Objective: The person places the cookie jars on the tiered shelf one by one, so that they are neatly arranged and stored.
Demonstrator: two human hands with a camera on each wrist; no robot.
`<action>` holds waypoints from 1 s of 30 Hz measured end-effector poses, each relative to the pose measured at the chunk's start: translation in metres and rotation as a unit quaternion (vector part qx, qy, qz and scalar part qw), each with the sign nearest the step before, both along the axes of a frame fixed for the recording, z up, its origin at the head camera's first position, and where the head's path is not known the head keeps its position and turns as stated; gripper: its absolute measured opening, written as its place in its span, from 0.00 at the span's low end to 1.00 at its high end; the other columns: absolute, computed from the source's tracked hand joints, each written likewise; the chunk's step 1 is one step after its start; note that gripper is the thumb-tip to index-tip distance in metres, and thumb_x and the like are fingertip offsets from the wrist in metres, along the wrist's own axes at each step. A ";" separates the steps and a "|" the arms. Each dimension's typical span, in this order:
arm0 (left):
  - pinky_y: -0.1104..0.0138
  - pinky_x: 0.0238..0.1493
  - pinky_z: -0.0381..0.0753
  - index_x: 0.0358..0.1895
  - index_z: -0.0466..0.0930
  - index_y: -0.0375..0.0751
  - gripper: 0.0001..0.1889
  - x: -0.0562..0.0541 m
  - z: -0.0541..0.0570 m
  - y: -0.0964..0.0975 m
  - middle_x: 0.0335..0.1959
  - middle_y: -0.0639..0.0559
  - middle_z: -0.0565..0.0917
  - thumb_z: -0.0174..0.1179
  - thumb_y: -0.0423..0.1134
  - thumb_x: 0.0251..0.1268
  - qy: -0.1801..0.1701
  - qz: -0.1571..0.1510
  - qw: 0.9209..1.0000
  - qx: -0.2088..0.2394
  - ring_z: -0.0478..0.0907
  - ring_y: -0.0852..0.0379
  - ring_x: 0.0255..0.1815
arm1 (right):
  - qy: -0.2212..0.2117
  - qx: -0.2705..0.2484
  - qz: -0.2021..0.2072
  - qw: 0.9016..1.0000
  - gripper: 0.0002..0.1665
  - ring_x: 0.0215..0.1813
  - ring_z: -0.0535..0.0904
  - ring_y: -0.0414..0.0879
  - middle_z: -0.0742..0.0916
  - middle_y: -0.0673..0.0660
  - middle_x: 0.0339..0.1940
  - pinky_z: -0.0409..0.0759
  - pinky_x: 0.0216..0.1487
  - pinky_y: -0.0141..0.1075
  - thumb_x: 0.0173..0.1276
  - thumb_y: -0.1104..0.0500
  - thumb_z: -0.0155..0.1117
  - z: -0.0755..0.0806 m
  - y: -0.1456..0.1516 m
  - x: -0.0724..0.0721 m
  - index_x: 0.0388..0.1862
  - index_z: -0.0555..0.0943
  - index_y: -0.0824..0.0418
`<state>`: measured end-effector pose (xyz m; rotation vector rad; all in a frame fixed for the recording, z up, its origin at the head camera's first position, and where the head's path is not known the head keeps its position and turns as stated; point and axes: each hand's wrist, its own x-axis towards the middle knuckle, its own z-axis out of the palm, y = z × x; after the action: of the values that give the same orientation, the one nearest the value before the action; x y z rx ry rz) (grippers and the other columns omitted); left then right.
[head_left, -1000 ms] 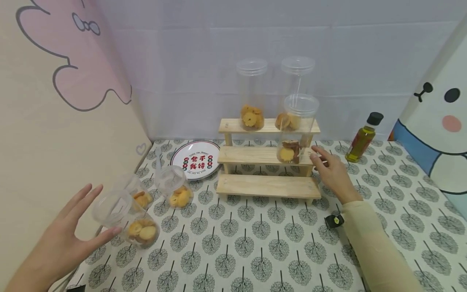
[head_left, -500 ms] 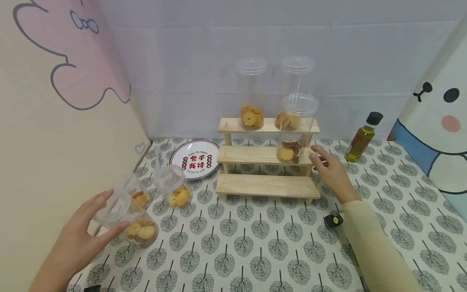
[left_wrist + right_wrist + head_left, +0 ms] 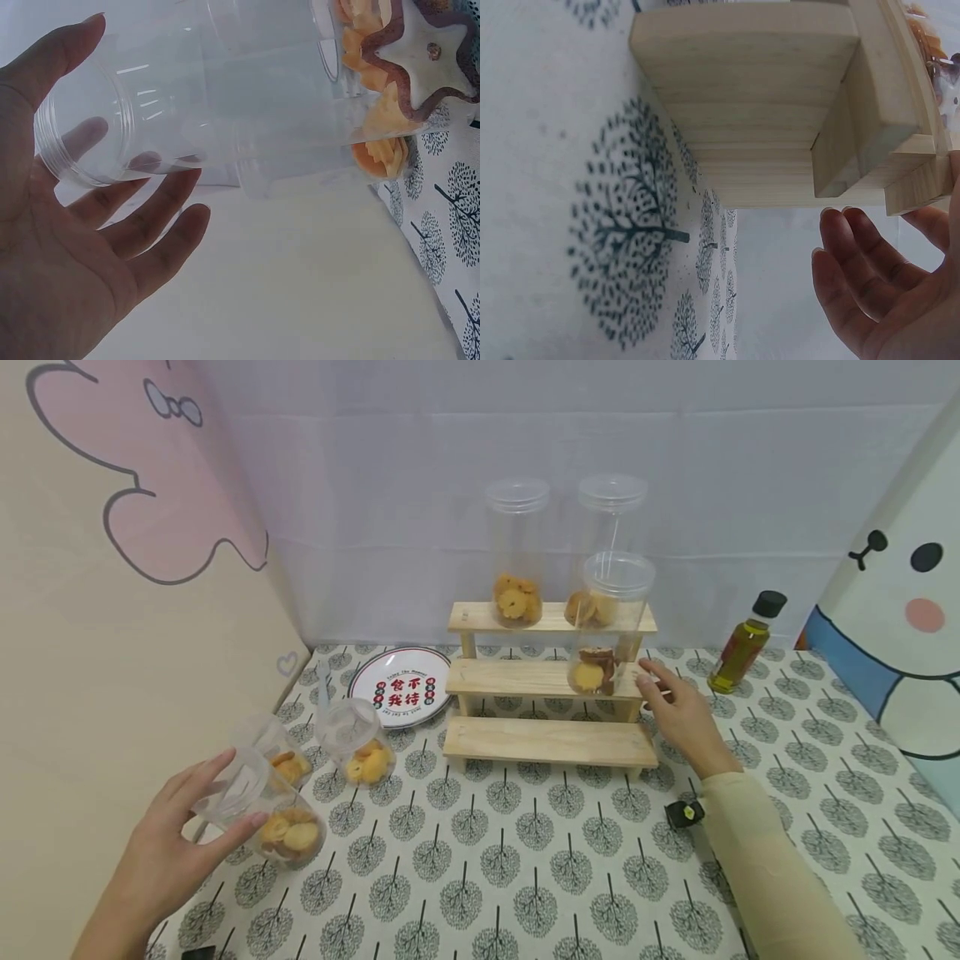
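Observation:
My left hand (image 3: 167, 843) is spread around the lidded top of a clear jar (image 3: 291, 837) with cookies in its bottom. In the left wrist view, the thumb stands off the lid and the fingers lie behind the jar; firm contact cannot be made out. My right hand (image 3: 684, 722) is at the right end of the middle step of a three-step wooden stand (image 3: 517, 678), fingertips at the wood and fingers loosely bent. Close by on that step stands a tall clear cookie jar (image 3: 615, 610). Two more tall jars, a left one (image 3: 517, 560) and a right one (image 3: 609, 527), occupy the top step.
Two further cookie jars, one behind (image 3: 288, 764) and one to the right (image 3: 360, 747), stand by the left jar. A printed plate (image 3: 401, 687) lies behind them. An oil bottle (image 3: 742, 647) stands at the right. A small black object (image 3: 684, 814) is near the right sleeve.
My left hand has moved right and closer around the lid of the near jar, then stays almost still. The right hand keeps its place at the stand.

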<state>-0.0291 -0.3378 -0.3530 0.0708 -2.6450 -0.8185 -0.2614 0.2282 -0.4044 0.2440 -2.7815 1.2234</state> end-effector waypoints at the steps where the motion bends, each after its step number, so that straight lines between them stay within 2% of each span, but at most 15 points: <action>1: 0.27 0.56 0.63 0.77 0.62 0.61 0.46 0.000 0.000 0.000 0.69 0.42 0.70 0.76 0.42 0.53 -0.002 0.001 1.000 0.001 0.56 0.87 0.54 | 0.000 0.000 0.000 1.000 0.38 0.52 0.81 0.63 0.79 0.68 0.59 0.80 0.47 0.60 0.77 0.31 0.39 0.000 0.000 0.000 0.80 0.58 0.43; 6: 0.28 0.55 0.64 0.77 0.61 0.63 0.46 0.001 0.000 -0.001 0.69 0.44 0.70 0.76 0.44 0.54 -0.012 0.008 1.000 -0.001 0.64 0.72 0.58 | 0.001 -0.002 -0.002 1.000 0.38 0.51 0.81 0.61 0.80 0.67 0.57 0.80 0.45 0.57 0.77 0.31 0.39 -0.001 0.000 0.000 0.80 0.58 0.43; 10: 0.28 0.55 0.65 0.77 0.61 0.63 0.46 0.001 -0.001 -0.001 0.69 0.42 0.70 0.76 0.44 0.54 -0.015 0.010 1.000 -0.007 0.67 0.58 0.59 | 0.004 -0.004 0.000 1.000 0.38 0.51 0.81 0.61 0.80 0.67 0.57 0.80 0.45 0.58 0.77 0.32 0.39 -0.001 0.000 0.000 0.80 0.58 0.43; 16: 0.26 0.54 0.64 0.77 0.59 0.65 0.46 0.000 0.000 -0.001 0.70 0.41 0.69 0.75 0.45 0.55 -0.024 0.014 1.000 -0.006 0.66 0.47 0.61 | 0.001 -0.005 -0.002 1.000 0.38 0.53 0.81 0.63 0.79 0.67 0.59 0.79 0.49 0.61 0.77 0.31 0.39 -0.001 0.000 -0.001 0.80 0.58 0.42; 21: 0.27 0.53 0.64 0.77 0.59 0.65 0.46 -0.001 0.000 -0.001 0.70 0.41 0.69 0.75 0.46 0.55 -0.028 0.017 0.999 -0.007 0.66 0.42 0.60 | 0.000 -0.006 -0.003 1.000 0.38 0.53 0.81 0.63 0.79 0.68 0.58 0.79 0.48 0.61 0.77 0.31 0.39 -0.001 0.000 0.000 0.80 0.58 0.43; 22: 0.27 0.54 0.64 0.77 0.60 0.65 0.46 -0.001 0.000 -0.001 0.69 0.42 0.69 0.75 0.46 0.55 -0.027 0.017 0.999 -0.005 0.66 0.45 0.60 | 0.001 -0.006 -0.002 1.000 0.38 0.52 0.81 0.63 0.79 0.68 0.58 0.79 0.48 0.61 0.77 0.31 0.39 0.000 0.000 0.001 0.80 0.58 0.43; 26: 0.28 0.57 0.64 0.76 0.63 0.64 0.46 0.000 -0.001 -0.001 0.68 0.54 0.70 0.77 0.44 0.53 -0.007 0.017 1.000 0.003 0.65 0.70 0.59 | 0.005 -0.006 0.001 1.000 0.38 0.52 0.81 0.63 0.80 0.68 0.58 0.79 0.47 0.60 0.77 0.32 0.39 0.000 0.000 0.001 0.80 0.58 0.44; 28: 0.45 0.68 0.67 0.75 0.65 0.63 0.46 0.000 -0.002 0.000 0.66 0.62 0.70 0.78 0.42 0.51 0.010 0.015 1.000 0.006 0.61 0.81 0.55 | 0.006 -0.007 0.001 1.000 0.38 0.52 0.81 0.63 0.80 0.68 0.58 0.79 0.47 0.60 0.77 0.32 0.39 0.000 0.000 0.000 0.81 0.58 0.44; 30: 0.67 0.68 0.66 0.74 0.67 0.61 0.46 0.001 -0.001 0.001 0.66 0.66 0.70 0.79 0.40 0.49 0.028 0.010 1.000 0.006 0.61 0.84 0.55 | 0.010 -0.006 0.001 1.000 0.38 0.51 0.81 0.63 0.80 0.68 0.57 0.79 0.47 0.60 0.78 0.32 0.39 -0.001 0.000 0.000 0.80 0.59 0.44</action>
<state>-0.0283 -0.3367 -0.3539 0.0748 -2.5834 -0.8172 -0.2616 0.2277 -0.4052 0.2562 -2.7572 1.2313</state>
